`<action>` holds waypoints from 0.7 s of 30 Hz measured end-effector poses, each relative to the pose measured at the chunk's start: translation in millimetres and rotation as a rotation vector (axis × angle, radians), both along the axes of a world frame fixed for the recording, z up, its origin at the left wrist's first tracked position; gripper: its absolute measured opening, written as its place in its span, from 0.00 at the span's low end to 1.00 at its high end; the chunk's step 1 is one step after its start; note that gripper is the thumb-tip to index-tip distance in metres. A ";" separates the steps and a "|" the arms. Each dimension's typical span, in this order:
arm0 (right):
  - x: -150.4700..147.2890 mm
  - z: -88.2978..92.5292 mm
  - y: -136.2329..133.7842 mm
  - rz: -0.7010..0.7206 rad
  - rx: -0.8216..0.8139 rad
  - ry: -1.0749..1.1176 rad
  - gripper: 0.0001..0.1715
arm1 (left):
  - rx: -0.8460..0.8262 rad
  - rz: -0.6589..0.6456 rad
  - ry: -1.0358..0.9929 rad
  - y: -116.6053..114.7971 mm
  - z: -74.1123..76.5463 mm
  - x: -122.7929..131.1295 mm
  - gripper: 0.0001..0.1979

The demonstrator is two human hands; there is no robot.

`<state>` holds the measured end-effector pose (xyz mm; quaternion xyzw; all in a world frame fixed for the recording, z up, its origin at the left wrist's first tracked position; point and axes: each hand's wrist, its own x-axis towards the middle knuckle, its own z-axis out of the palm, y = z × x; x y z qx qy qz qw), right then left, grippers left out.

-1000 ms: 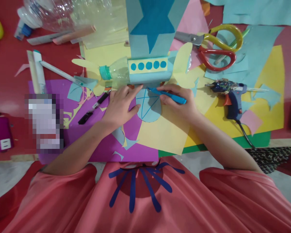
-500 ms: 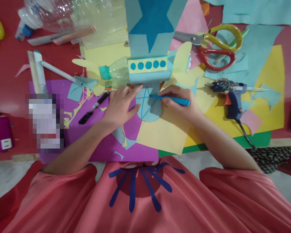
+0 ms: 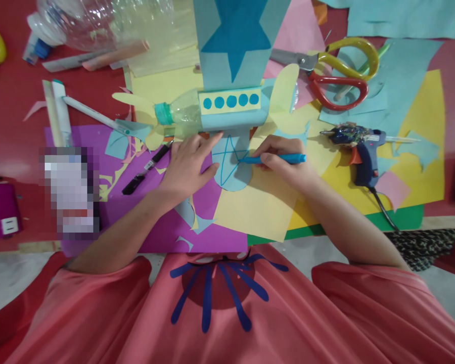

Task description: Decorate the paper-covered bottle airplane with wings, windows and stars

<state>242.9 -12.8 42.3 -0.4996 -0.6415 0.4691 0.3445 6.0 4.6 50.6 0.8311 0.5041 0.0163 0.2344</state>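
Note:
My right hand (image 3: 282,159) is closed round a blue marker (image 3: 293,158), whose tip meets the light blue paper wing (image 3: 237,179). On that rounded wing a star (image 3: 227,151) is drawn in blue outline. My left hand (image 3: 189,164) lies with fingers spread, its index fingertip on the wing's upper edge. Just above is a clear plastic bottle (image 3: 185,112) with a green cap, wrapped in light blue paper and a pale yellow strip (image 3: 231,101) of blue dots. The opposite wing (image 3: 212,65) bears a filled blue star (image 3: 237,38).
Right of the bottle lie scissors (image 3: 341,76) with red and yellow handles and a glue gun (image 3: 364,146) with its cord. On the left are a black marker (image 3: 146,169), a white pen (image 3: 94,114) and a blurred-out phone (image 3: 72,192). Paper scraps (image 3: 117,144) are scattered about.
The marker tip has shifted slightly right and down along the star's outline, and the line there has grown. My left hand stays in place.

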 end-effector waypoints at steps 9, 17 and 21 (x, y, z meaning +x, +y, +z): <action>-2.0 9.7 0.3 0.024 -0.018 -0.016 0.10 | -0.026 0.008 0.031 -0.1 1.8 0.9 0.29; -1.9 10.8 -1.0 0.039 -0.032 -0.038 0.10 | 0.011 0.012 0.009 -1.1 -2.6 -0.9 0.29; -1.1 11.8 -1.1 0.061 -0.024 -0.016 0.11 | -0.007 0.011 0.030 -0.8 -0.3 0.8 0.29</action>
